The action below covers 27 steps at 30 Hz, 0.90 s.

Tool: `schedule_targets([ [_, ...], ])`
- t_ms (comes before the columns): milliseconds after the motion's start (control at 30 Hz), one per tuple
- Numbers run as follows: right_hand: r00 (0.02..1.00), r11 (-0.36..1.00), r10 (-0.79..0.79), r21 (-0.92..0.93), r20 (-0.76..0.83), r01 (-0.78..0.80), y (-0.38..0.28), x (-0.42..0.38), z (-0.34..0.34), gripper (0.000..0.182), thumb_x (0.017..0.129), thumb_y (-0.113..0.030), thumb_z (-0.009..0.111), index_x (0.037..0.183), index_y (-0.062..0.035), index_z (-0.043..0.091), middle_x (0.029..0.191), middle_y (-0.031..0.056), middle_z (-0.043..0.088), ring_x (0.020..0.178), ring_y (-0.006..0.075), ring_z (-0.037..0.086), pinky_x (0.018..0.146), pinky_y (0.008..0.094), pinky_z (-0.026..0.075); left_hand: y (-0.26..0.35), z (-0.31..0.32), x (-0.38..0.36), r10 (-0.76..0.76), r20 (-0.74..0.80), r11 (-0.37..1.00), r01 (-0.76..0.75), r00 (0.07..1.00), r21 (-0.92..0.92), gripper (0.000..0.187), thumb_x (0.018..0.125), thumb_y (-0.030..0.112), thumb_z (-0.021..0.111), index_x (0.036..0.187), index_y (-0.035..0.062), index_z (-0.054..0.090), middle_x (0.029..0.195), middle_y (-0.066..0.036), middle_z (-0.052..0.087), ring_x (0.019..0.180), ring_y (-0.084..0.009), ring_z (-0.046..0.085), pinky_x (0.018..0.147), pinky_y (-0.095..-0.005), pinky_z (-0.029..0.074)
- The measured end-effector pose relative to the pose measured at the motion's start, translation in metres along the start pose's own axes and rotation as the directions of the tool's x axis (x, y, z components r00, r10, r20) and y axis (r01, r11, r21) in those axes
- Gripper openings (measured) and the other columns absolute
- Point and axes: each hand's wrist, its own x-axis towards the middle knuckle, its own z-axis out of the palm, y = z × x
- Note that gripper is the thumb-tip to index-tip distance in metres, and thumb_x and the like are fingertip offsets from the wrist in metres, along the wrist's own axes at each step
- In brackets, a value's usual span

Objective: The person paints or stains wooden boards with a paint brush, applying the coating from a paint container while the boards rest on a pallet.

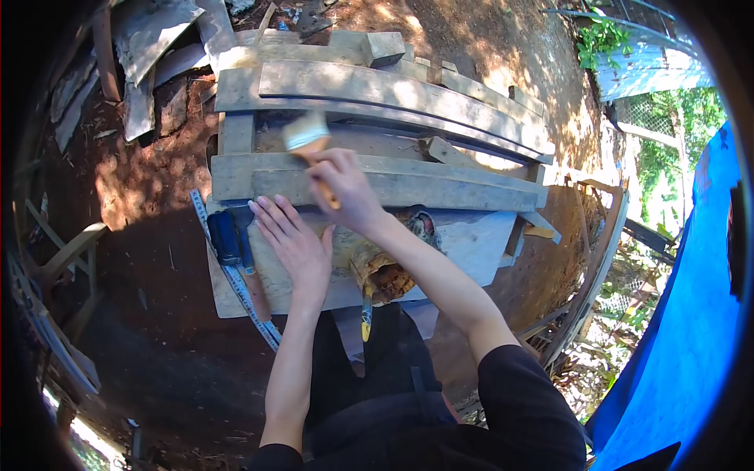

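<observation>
My right hand [349, 192] grips a flat paintbrush [314, 135] by its wooden handle. Its pale bristles point up and away over the grey plank [377, 182], slightly smeared by motion. My left hand [294, 247] lies with fingers stretched out near the plank's near edge and holds nothing. Just left of it are a dark blue object [225, 238], whose kind I cannot make out, and a measuring tape [236, 279] laid out in a strip. Close to my body sits a stained, crusted container [382, 275], with a yellow-tipped tool [367, 318] beside it.
Behind the near plank, more long boards [400, 90] lie across the work stand, with a wood block [382, 49] on top. Scrap sheets [149, 67] lie on the ground at the far left. A blue tarp [675, 314] hangs at the right.
</observation>
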Motion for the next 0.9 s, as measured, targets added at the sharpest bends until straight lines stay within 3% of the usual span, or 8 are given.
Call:
schedule_targets([
  [67,0.984,0.954,-0.160,0.268,0.082,0.133,-0.018,0.021,0.011,0.021,0.084,-0.005,0.074,0.102,-0.0053,0.063,0.110,0.0149,0.065,0.106,0.0358,0.061,0.090,0.0435,0.051,-0.002,-0.001,0.000,0.004,0.009,1.000,-0.004,1.000,-0.002,0.119,0.078,0.035,0.086,0.158,-0.0131,0.012,0.164,-0.038,0.007,0.154,-0.0551,0.003,0.125,-0.0605,0.016],
  [167,0.992,0.976,-0.128,0.175,-0.002,0.127,-0.022,0.031,0.002,0.024,0.082,-0.007,0.073,0.103,-0.0052,0.063,0.116,0.0150,0.063,0.106,0.0366,0.058,0.093,0.0450,0.049,-0.003,-0.006,0.001,-0.006,0.056,0.996,0.002,0.998,0.084,0.117,0.079,0.044,0.083,0.155,-0.0155,0.018,0.163,-0.040,0.010,0.153,-0.0565,0.009,0.125,-0.0617,0.016],
  [333,0.888,0.870,0.266,-0.302,-0.375,-0.389,0.016,0.009,-0.045,0.010,0.093,-0.002,0.065,0.102,0.0002,0.060,0.090,0.0179,0.059,0.082,0.0370,0.062,0.074,0.0465,0.050,-0.005,-0.003,-0.001,0.005,0.045,0.998,-0.008,0.999,0.054,0.116,0.081,0.044,0.082,0.157,-0.0137,0.015,0.164,-0.038,0.009,0.154,-0.0553,0.007,0.126,-0.0596,0.016],
  [433,0.923,0.899,0.174,-0.327,-0.342,-0.291,0.018,0.016,-0.025,0.011,0.094,-0.003,0.064,0.104,-0.0001,0.060,0.092,0.0188,0.059,0.082,0.0380,0.061,0.073,0.0475,0.050,-0.003,-0.003,0.000,-0.005,0.043,0.999,0.003,0.999,0.050,0.116,0.080,0.042,0.083,0.156,-0.0145,0.017,0.163,-0.039,0.010,0.154,-0.0553,0.008,0.126,-0.0594,0.016],
  [600,0.994,0.995,-0.094,0.040,-0.047,0.095,-0.036,0.073,0.051,0.019,0.086,-0.005,0.070,0.102,-0.0045,0.060,0.100,0.0156,0.060,0.091,0.0364,0.060,0.082,0.0451,0.051,-0.006,0.000,-0.002,0.009,0.041,0.998,-0.012,0.999,0.058,0.115,0.078,0.039,0.085,0.155,-0.0148,0.019,0.164,-0.038,0.009,0.154,-0.0551,0.007,0.126,-0.0591,0.017],
  [700,0.984,0.975,-0.175,0.133,-0.024,0.176,-0.037,0.091,0.066,0.023,0.084,-0.007,0.073,0.103,-0.0070,0.061,0.103,0.0127,0.061,0.095,0.0360,0.060,0.084,0.0444,0.051,-0.007,0.001,-0.003,0.016,0.056,0.997,-0.020,0.998,0.081,0.115,0.080,0.042,0.083,0.156,-0.0136,0.018,0.164,-0.038,0.009,0.154,-0.0552,0.008,0.125,-0.0599,0.018],
  [800,0.996,0.996,-0.092,-0.017,0.009,0.092,-0.004,0.057,0.030,0.026,0.083,-0.005,0.074,0.106,-0.0070,0.063,0.106,0.0128,0.065,0.098,0.0350,0.062,0.086,0.0433,0.051,-0.008,0.001,-0.002,0.007,0.058,0.997,-0.011,0.998,0.075,0.115,0.083,0.048,0.078,0.158,-0.0116,0.016,0.164,-0.038,0.010,0.154,-0.0554,0.010,0.124,-0.0618,0.019],
  [900,0.992,0.976,-0.051,-0.216,-0.117,0.024,0.059,-0.005,-0.048,0.029,0.081,-0.006,0.075,0.109,-0.0071,0.067,0.111,0.0137,0.070,0.102,0.0324,0.065,0.089,0.0437,0.050,-0.007,-0.001,-0.002,0.002,0.041,1.000,-0.003,0.999,0.024,0.115,0.083,0.043,0.081,0.158,-0.0119,0.014,0.165,-0.036,0.009,0.155,-0.0533,0.007,0.125,-0.0585,0.018],
])
